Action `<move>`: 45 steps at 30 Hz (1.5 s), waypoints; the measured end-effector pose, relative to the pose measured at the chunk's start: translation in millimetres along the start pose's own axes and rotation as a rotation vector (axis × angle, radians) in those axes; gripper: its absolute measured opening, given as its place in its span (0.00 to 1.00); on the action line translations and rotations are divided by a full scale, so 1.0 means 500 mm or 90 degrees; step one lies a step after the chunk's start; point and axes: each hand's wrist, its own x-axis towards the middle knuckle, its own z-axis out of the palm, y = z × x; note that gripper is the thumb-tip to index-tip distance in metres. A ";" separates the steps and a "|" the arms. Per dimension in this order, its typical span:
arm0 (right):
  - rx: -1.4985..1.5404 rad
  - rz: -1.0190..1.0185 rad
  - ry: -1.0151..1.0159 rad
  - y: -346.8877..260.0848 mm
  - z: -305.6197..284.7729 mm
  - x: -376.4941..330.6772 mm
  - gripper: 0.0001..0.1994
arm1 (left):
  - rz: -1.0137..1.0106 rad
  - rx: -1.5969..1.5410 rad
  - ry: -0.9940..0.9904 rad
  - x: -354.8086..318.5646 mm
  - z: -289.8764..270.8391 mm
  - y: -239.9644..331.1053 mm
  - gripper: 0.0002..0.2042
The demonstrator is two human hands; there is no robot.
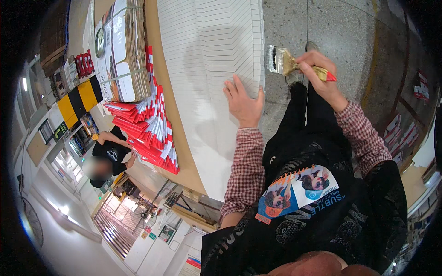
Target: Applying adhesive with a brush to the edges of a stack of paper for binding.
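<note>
My left hand (245,106) lies flat with fingers spread on a broad layer of white paper sheets (207,69). The sheets are staggered, so their edges form many thin, bent lines. In my right hand (322,73) is a flat paintbrush (289,63) with a gold handle and a red tip. Its wide head points left, just off the right edge of the sheets and apart from them. The bristle end has a pale, coated look.
Left of the sheets, a brown board (177,124) carries a strapped bundle of printed pieces (133,60), a tape roll (100,42) and fanned red-and-white packets (152,129). Another person (110,152) stands beyond. More packets (399,133) lie at far right.
</note>
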 end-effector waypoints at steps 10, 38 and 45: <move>-0.004 0.000 0.012 -0.015 -0.011 -0.024 0.07 | -0.001 0.076 0.019 -0.081 0.009 -0.043 0.45; -0.008 0.009 0.018 -0.026 0.026 -0.092 0.08 | 0.029 0.032 0.017 -0.079 0.010 -0.064 0.42; 0.015 0.044 -0.002 -0.040 0.005 -0.119 0.08 | -0.144 0.134 0.092 -0.177 0.075 -0.061 0.49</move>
